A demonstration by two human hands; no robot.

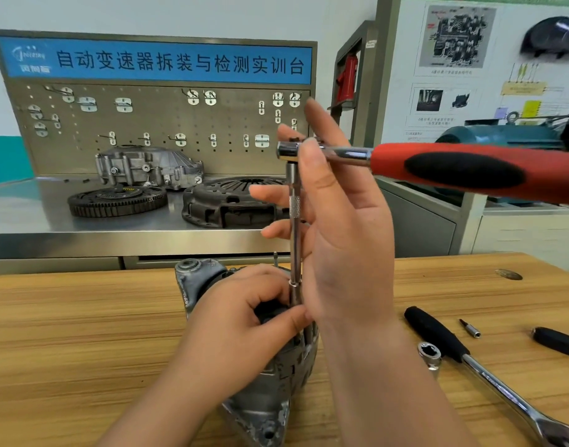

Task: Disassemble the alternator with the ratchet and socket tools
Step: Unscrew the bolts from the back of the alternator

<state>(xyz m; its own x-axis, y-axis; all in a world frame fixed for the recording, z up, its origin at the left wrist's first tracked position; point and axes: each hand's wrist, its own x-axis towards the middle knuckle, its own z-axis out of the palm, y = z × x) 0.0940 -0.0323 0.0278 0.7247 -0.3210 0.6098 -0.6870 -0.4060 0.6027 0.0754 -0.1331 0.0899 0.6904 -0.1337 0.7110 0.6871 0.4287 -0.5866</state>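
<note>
The alternator [270, 382] is sitting on the wooden bench [67, 333], directly under both hands. The left hand [244, 321] is curling over its top, gripping it, thumb lying against the foot of the upright extension bar [295, 221]. The right hand [344, 240] is spreading straight fingers around the head of the red-handled ratchet [463, 171], steadying it. Right of the hands, a black-handled ratchet [438, 337], a loose socket [431, 354] and a small bit [470, 329] are lying on the bench.
</note>
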